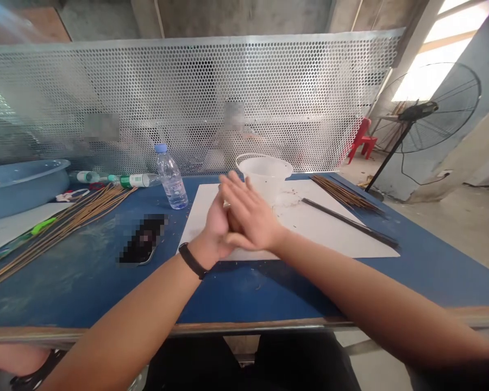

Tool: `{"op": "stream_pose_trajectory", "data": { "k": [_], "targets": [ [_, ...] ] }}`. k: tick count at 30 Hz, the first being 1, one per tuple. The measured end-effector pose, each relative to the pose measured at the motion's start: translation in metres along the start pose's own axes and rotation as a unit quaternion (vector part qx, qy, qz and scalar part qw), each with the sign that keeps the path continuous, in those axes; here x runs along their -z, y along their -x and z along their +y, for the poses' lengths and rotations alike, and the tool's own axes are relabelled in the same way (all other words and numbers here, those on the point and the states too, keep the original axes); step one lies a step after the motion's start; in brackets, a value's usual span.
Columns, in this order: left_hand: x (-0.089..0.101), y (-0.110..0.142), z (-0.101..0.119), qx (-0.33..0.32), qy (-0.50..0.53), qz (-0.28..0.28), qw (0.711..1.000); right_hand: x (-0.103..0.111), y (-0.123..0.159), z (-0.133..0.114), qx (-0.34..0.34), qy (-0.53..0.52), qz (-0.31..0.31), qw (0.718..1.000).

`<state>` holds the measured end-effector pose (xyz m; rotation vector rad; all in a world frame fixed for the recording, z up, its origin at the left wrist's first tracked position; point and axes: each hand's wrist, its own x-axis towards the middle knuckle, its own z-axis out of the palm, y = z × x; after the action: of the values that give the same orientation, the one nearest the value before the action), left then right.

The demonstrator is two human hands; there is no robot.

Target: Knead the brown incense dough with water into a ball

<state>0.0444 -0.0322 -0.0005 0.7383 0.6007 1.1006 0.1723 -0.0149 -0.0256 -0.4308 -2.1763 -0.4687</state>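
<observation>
Over the near edge of a white board [309,233], my left hand [217,225] and my right hand [255,217] are pressed palm to palm. The fingers of my right hand are stretched out across the left. Those of my left hand are partly hidden behind it. No object shows between the palms. A black band [192,262] circles my left wrist. Just beyond my hands, a translucent white bucket [267,176] with a raised handle stands on the board. Small brown scraps lie beside it.
A bundle of thin brown sticks [346,194] and a dark rod [348,221] lie right. Left are an upright water bottle [172,182], a phone [143,239], long brown sticks [81,214] and a blue basin [24,187]. A perforated metal screen [269,92] borders the table's back.
</observation>
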Motion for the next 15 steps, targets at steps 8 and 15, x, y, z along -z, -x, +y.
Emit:
{"op": "stream_pose_trajectory", "data": {
  "k": [8, 15],
  "targets": [
    [0.002, -0.001, 0.028, -0.065, 0.031, 0.053, 0.996, 0.012, 0.022, 0.043, -0.131, -0.06, 0.01, 0.99],
    [-0.004, -0.008, 0.002, -0.103, 0.054, 0.049, 0.992, -0.005, 0.008, 0.0, -0.176, -0.184, 0.072, 0.964]
  ]
}}
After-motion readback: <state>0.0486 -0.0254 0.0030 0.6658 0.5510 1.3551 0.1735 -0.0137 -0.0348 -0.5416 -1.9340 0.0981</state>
